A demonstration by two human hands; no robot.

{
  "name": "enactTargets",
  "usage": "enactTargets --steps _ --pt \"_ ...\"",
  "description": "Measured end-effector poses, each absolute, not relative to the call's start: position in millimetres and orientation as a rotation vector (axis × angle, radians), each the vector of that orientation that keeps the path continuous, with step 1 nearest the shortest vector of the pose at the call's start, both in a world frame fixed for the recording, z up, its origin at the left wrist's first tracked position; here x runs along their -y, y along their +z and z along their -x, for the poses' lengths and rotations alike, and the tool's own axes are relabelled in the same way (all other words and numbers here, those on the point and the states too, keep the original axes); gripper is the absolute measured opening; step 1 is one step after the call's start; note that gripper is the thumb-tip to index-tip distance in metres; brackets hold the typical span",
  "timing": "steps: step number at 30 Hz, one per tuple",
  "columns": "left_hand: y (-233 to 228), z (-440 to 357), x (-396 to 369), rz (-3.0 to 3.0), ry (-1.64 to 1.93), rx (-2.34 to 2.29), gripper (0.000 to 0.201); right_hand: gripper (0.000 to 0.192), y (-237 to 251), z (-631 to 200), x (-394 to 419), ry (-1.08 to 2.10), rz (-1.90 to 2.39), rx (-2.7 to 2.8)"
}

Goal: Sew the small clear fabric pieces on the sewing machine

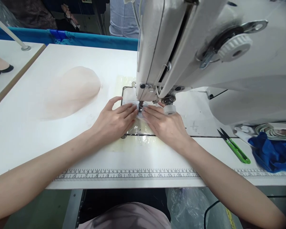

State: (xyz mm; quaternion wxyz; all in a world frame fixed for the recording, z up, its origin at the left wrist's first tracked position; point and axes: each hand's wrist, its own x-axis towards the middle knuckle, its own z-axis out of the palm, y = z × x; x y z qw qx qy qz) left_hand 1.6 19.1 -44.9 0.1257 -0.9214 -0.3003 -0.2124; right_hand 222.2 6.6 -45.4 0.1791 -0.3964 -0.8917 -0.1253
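The white sewing machine fills the upper right of your view, and its head hangs over the spot where you work, hiding the far side of the needle. On the table, to your left, lies a pale pink pile of fabric, well apart from your hands; to your right lie green snips and a blue cloth, and a printed ruler runs along the near edge. A person in a striped shirt stands beyond the table. Your left hand and right hand lie flat, fingers stretched out and close together, gripping nothing, pressing a small pale piece down on the machine bed. The fingertips of both hands nearly meet at the needle, with the piece between and under them. The piece is mostly covered, so you cannot tell its long axis or which way it points.
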Motion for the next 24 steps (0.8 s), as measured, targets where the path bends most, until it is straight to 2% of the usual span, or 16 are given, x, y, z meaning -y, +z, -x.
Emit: enactTargets --steps 11,19,24 --pt "-45.1 0.3 -16.8 2.696 -0.627 0.912 0.032 0.033 -41.4 -221.5 -4.7 -0.391 1.115 2.528" --pt "-40.3 3.1 -18.7 2.660 -0.466 1.032 0.044 0.025 -43.1 -220.9 -3.0 -0.415 1.139 2.488" --pt "-26.6 8.9 -17.5 2.462 -0.529 0.883 0.026 0.039 -34.8 -226.6 -2.7 -0.336 1.194 2.474"
